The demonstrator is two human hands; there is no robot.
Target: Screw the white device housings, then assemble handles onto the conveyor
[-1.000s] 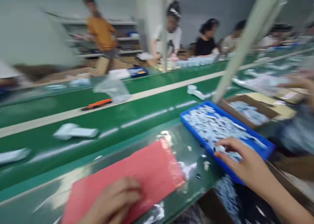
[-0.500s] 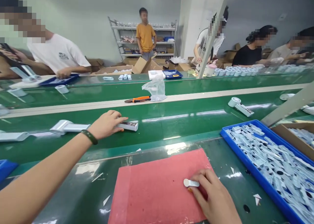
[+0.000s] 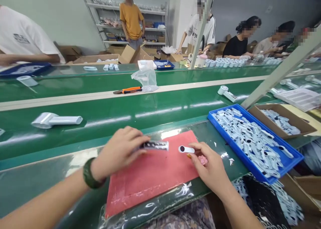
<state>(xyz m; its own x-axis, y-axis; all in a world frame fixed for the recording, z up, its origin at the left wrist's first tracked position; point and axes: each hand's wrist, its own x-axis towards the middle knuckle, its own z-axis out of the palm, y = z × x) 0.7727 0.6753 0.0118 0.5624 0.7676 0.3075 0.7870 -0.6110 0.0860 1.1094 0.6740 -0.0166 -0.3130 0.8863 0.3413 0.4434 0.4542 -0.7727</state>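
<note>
My left hand (image 3: pixel 122 152) grips a white handheld device (image 3: pixel 160 145) by its near end, above a red mat (image 3: pixel 140 187). The device's handle points right, with a dark, open face showing parts inside; the end within the hand is hidden. Just right of it, my right hand (image 3: pixel 210 167) pinches a small pale plastic cover (image 3: pixel 188 150) with a dark round spot at its left end. A gap separates cover and device. Something pink shows under the right fingers; I cannot make it out.
A blue tray (image 3: pixel 272 180) of similar covers stands at right, beside a cardboard box (image 3: pixel 272 130) of more parts. White devices (image 3: pixel 66 120) lie on the green belt (image 3: pixel 107 113). Orange-handled pliers (image 3: pixel 130 90) and a plastic bag (image 3: pixel 147 80) lie beyond. Several people work opposite.
My left hand has brought the device from the belt to above the mat. My right hand has lifted the cover, whose dark spot now shows. The view has shifted right and down.
</note>
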